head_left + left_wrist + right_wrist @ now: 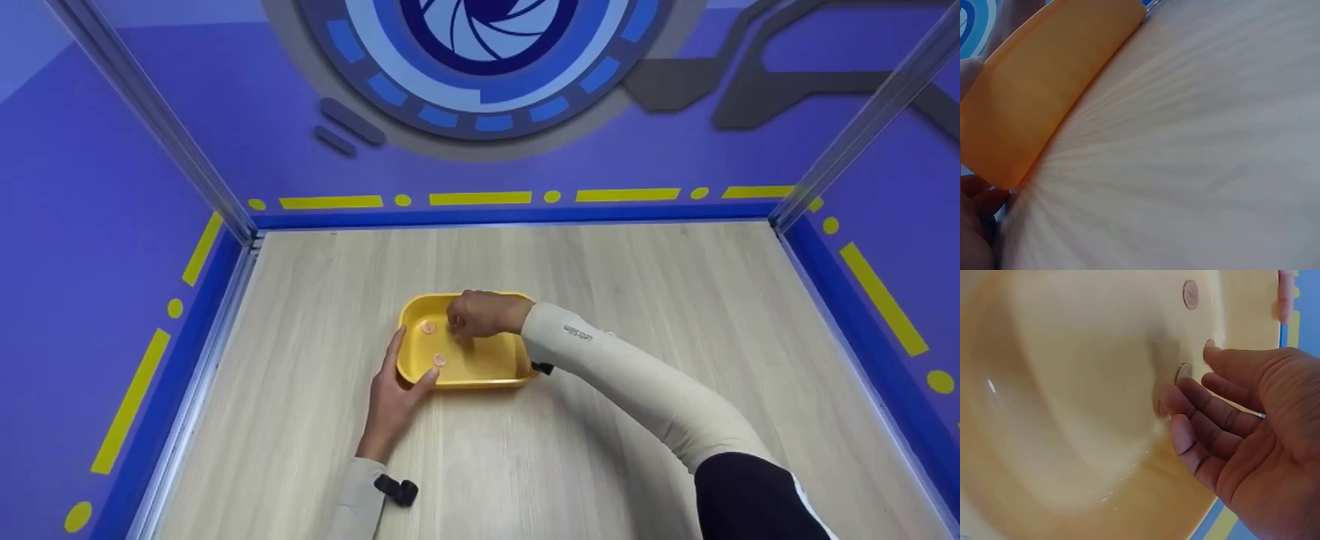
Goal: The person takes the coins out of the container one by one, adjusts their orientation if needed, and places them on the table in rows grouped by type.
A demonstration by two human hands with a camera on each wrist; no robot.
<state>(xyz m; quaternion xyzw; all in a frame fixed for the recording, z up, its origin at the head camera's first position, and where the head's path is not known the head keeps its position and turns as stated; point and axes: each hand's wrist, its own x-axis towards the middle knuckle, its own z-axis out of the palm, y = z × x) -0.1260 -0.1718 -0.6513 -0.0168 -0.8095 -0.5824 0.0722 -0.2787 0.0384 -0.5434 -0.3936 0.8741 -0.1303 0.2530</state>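
Observation:
A yellow tray [465,383] sits mid-table on the wood, with small copper coins [428,327] [439,360] on its floor. My left hand [394,391] grips its front left corner, thumb over the front rim; the left wrist view shows the tray's outer wall [1044,95] and my fingers [974,225] at the edge. My right hand [476,313] reaches down into the tray with its fingers curled. In the right wrist view its fingertips [1182,396] touch one coin [1183,372], and another coin [1190,294] lies farther off. The thumb is hidden.
The wooden tabletop [637,300] is walled in by purple panels at the left, back and right, with metal posts [150,120] at the back corners. A small dark strap [397,489] sits at my left wrist.

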